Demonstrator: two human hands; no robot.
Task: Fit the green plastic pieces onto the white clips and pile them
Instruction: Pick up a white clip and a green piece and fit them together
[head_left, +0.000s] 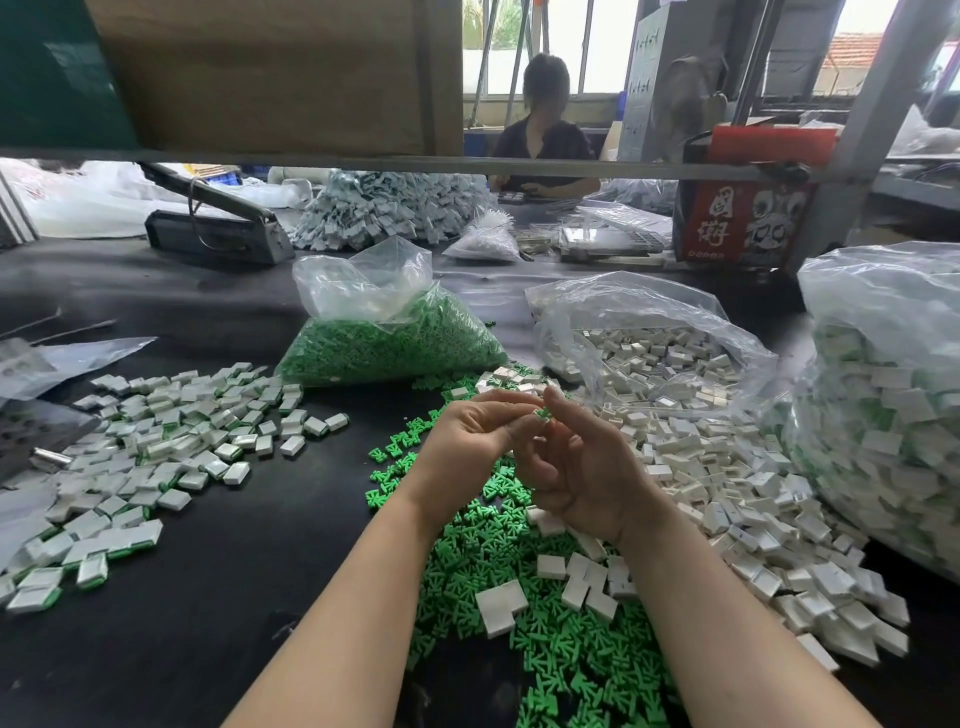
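My left hand (467, 441) and my right hand (582, 467) meet above the table's middle, fingertips together. Between them both pinch a small green plastic piece (543, 413); a white clip there is hidden by the fingers, if any. Loose green pieces (519, 587) lie spread under my forearms. Loose white clips (727, 493) lie in a heap to the right. A pile of fitted clips (156, 447), white with green edges, covers the left of the black table (234, 597).
A bag of green pieces (384, 338) and an open bag of white clips (654, 353) stand behind my hands. A big bag of fitted clips (883, 415) fills the right edge. Another person (543, 130) works at the far side, behind a metal rail (467, 165).
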